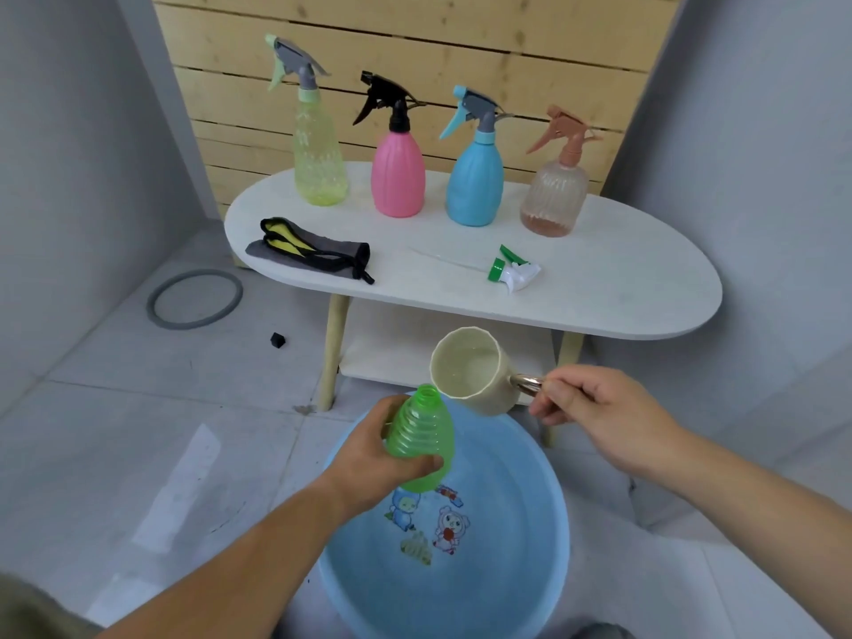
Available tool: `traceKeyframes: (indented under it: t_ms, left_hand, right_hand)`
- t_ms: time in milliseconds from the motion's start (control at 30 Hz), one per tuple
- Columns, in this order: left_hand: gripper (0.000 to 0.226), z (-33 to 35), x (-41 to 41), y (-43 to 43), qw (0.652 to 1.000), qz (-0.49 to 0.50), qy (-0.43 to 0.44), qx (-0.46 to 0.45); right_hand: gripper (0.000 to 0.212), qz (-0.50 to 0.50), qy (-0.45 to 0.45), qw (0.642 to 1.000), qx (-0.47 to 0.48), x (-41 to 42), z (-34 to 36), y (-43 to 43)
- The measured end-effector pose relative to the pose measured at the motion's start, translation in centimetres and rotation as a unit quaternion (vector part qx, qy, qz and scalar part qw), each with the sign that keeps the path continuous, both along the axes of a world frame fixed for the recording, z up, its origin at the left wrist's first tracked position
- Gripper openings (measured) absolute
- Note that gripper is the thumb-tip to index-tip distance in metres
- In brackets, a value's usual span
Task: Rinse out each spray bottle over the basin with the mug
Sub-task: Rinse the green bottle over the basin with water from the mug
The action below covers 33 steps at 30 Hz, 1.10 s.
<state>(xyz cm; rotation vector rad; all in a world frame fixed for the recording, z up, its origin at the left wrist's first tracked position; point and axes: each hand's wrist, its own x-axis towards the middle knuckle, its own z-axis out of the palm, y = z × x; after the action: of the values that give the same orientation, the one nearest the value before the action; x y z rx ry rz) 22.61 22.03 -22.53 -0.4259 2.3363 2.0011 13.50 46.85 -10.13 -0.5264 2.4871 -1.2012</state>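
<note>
1. Nearest me, on the tiled floor, stands the round light-blue plastic basin [516, 588], with cartoon figures printed on its bottom.

2. My left hand [375, 458] is over the basin. Its fingers [394, 410] and thumb are curled round the ribbed translucent green plastic bottle [422, 433], gripping its lower body. The bottle is uncapped and tilted, with its open neck pointing up and away from me.

3. My right hand [604, 419] is over the basin's far right rim. Its fingers [555, 392] are closed on the metallic handle of the cream faceted mug [470, 371]. The mug is tipped well over, with its mouth turned toward the bottle and its lip just beside the bottle's neck. I cannot tell whether the two touch.

4. Beyond is the white oval table [645, 288] on pale wooden legs. On its near part lie a green-and-white trigger spray head [514, 271] with its dip tube, and a grey cloth with black and yellow trim [313, 251].

5. At the table's far edge four capped spray bottles stand upright in a row. From left to right:
   - yellow-green translucent bottle [319, 163]
   - pink bottle with black trigger [397, 179]
   - blue bottle with grey-blue trigger [475, 189]
   - clear ribbed bottle with salmon trigger [555, 200]

6. On the floor to the left are a grey ring [154, 299] and a small black object [276, 339]. A pale wooden slat panel [415, 34] stands behind the table.
</note>
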Motion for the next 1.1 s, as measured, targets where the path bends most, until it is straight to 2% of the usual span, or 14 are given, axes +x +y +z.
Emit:
traceKeyframes:
  t_ms: [300,600,1100]
  left_hand:
    - [0.076,0.2,-0.4,0.5,1.000,-0.016,0.011,-0.022]
    - [0.073,0.0,-0.6,0.8,0.999,-0.019,0.007,-0.029]
    - [0.080,-0.8,-0.7,0.8,0.999,-0.007,0.003,-0.044]
  right_hand:
    - [0.028,-0.004,0.055,0.998,0.031,0.1,0.4,0.5]
    - [0.017,0.020,0.107,0.994,0.028,-0.6,0.3,1.1]
    - [0.020,0.051,0.170,0.984,0.026,-1.2,0.3,1.4]
